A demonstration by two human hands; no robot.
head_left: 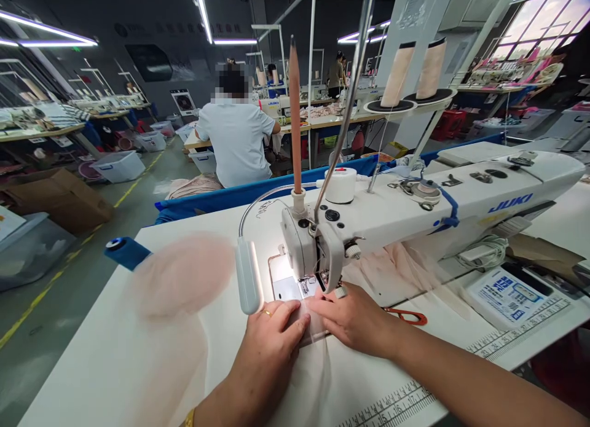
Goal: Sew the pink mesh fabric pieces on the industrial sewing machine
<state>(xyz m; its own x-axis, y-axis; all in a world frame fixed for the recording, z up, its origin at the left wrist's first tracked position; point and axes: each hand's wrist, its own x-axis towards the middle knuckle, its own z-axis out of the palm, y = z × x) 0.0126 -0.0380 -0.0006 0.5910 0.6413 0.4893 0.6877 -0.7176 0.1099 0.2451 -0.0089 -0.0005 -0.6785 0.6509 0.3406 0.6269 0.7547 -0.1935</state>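
Sheer pale-pink fabric [314,329] lies at lower centre of the frame, on the metal plate just in front of the presser foot [308,284] of a white JUKI sewing machine [387,206]. Left hand [270,344], gold ring [267,313] on one finger, comes in from the bottom edge; its fingers are bent, the tips resting on the cloth at the plate's near edge. Right hand [354,319] reaches in from the lower right, fingers extended toward the left ones and touching the same cloth below the needle area. Whether either hand pinches the fabric or only presses it, cannot tell.

More sheer pink cloth spreads over the white table [92,365] at left, blurred; another gathered part lies right of the needle, beneath the machine arm. Slim grey-white lamp [249,279] hangs near the left hand, lit. Orange-handled tool [410,316] lies just beyond the right forearm, partly hidden. White box with blue print [509,295] sits at right, beside a ruler scale [401,405] along the near edge. Blue thread spool [126,253] at the table's left edge. Upper centre: a person in a pale shirt [237,138], back turned, seated.
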